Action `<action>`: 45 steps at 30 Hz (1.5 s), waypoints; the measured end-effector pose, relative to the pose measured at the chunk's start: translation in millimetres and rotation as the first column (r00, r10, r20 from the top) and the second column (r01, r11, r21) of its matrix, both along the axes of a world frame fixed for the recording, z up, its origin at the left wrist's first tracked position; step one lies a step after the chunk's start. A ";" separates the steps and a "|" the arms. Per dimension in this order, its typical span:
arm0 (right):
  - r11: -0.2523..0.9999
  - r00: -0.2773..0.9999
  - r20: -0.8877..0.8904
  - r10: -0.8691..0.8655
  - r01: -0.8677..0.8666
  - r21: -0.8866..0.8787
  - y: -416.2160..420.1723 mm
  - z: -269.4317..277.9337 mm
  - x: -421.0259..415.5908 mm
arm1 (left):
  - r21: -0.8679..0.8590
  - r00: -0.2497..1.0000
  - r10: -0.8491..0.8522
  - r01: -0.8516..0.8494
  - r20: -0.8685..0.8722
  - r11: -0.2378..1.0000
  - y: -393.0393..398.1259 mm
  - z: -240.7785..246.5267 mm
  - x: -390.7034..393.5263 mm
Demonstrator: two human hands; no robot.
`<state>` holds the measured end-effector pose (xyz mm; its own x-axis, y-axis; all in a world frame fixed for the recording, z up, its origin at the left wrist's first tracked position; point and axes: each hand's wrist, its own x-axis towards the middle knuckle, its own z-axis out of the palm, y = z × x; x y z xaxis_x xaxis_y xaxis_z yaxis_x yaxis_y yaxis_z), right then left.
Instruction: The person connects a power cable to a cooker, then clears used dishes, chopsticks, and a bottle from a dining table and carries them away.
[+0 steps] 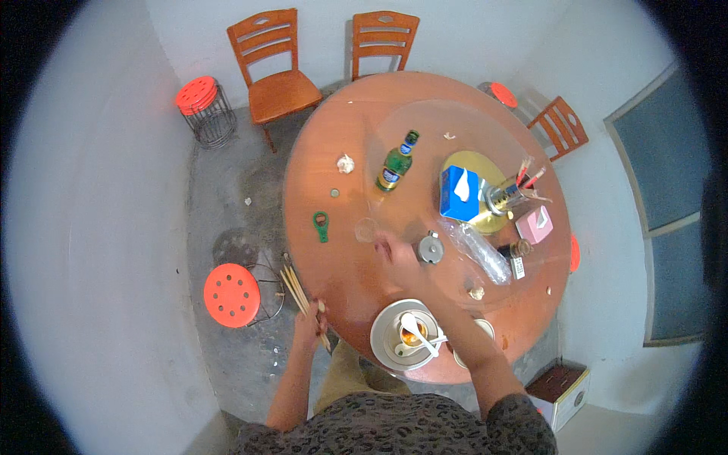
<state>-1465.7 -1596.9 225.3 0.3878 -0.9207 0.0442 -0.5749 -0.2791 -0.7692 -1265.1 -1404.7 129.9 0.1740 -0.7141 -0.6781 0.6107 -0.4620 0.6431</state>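
My left hand [310, 329] is closed around several wooden chopsticks [294, 287] at the left edge of the round wooden table [347, 267]. Blurred by motion, my right hand [393, 253] reaches across the table. Its fingers are beside a small clear round item [365, 230], perhaps a glass or lid; whether they touch it I cannot tell. To the right of that hand stands a small lidded metal pot [430, 249]. Below my right forearm sits a stack of bowls [382, 335] with white spoons [418, 333] and reddish food remains in it. Another pale dish [484, 327] is partly hidden by the forearm.
A green beer bottle [395, 162], a green bottle opener [321, 226], garlic [345, 164], a blue tissue box [455, 199], a metal chopstick holder [503, 198], plastic wrap [480, 256], a jar [518, 248] and a pink tissue box [534, 226] occupy the table. A red stool [232, 296] stands left.
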 end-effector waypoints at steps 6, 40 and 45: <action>0.980 0.908 -0.405 0.105 -0.163 -0.111 -150.1 -114.8 102.8 | 0.030 0.997 0.047 -0.049 0.067 0.998 78.0 33.0 0.0; 0.894 0.809 -0.383 -0.446 0.382 -0.235 -201.6 59.1 -2.9 | -0.116 0.964 -0.182 0.208 0.196 0.971 26.2 62.8 -47.6; 0.856 0.877 -0.040 -0.479 0.456 -0.243 -140.4 72.3 -49.5 | -0.146 0.955 -0.256 0.277 0.146 0.950 25.7 50.7 -42.8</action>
